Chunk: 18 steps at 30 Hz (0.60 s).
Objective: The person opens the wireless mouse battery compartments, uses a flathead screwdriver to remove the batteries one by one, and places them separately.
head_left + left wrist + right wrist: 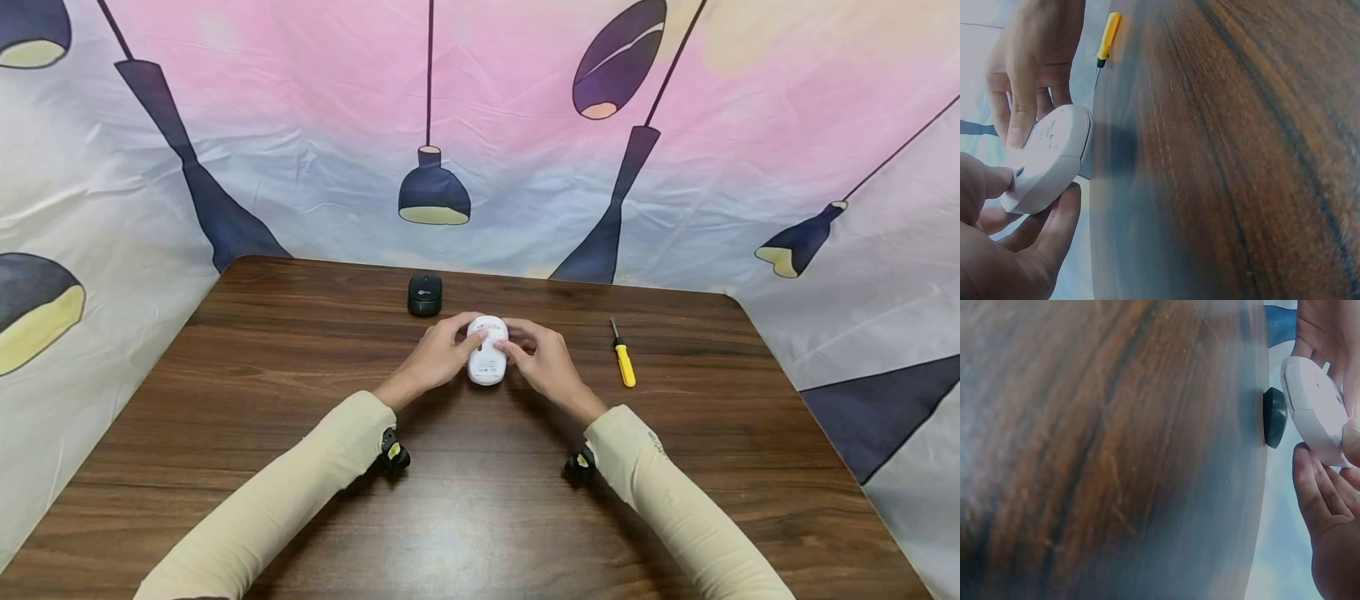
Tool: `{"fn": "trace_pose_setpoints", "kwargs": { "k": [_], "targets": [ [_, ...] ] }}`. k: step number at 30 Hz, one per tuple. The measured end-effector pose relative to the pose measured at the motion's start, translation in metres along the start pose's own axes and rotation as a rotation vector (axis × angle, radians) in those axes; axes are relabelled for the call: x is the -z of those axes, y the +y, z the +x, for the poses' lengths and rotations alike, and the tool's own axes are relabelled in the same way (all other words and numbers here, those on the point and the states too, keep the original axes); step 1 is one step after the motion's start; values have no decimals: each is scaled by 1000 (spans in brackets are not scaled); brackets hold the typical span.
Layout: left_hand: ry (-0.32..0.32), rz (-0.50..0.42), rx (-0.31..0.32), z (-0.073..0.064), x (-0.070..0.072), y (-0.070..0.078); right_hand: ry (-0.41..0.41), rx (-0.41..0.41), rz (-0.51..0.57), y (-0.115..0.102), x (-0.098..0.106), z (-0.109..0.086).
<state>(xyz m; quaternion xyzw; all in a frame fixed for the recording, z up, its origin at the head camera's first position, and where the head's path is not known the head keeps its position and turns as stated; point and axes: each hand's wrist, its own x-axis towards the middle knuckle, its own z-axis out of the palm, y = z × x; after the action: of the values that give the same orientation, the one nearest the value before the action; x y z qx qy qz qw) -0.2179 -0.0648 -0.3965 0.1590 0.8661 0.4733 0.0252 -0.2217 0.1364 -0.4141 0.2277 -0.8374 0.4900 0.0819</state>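
A white computer mouse (488, 367) is held up over the table between both hands, its underside with printed text turned to the head camera. My left hand (438, 357) grips its left side, thumb on the underside and fingers curled beneath, as the left wrist view also shows. From the other side my right hand (547, 360) pinches it, with the thumb pressed on the underside and the fingers behind. The body of the mouse (1313, 412) appears clear of the tabletop in the right wrist view. A small dark slot shows beside the left thumb.
On the brown wooden table (450, 500), a black mouse (425, 296) lies near the far edge, behind the left hand. To the right lies a screwdriver (625, 362) with a yellow handle, shaft pointing away. A patterned cloth (337, 167) hangs behind the table.
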Motion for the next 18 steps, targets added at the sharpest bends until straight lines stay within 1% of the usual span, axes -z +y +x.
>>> {"fn": "trace_pose_setpoints", "kwargs": {
  "k": [6,9,14,18],
  "targets": [
    [-1,-37,37,0,0,1,-2,-1,13,0,-1,0],
    [2,-50,58,0,0,2,-12,-19,24,0,0,1],
    [11,-63,85,0,-1,1,-63,-60,46,-4,1,1],
    [12,-76,109,0,-3,0,-99,-65,46,-6,2,1]
  ]
}}
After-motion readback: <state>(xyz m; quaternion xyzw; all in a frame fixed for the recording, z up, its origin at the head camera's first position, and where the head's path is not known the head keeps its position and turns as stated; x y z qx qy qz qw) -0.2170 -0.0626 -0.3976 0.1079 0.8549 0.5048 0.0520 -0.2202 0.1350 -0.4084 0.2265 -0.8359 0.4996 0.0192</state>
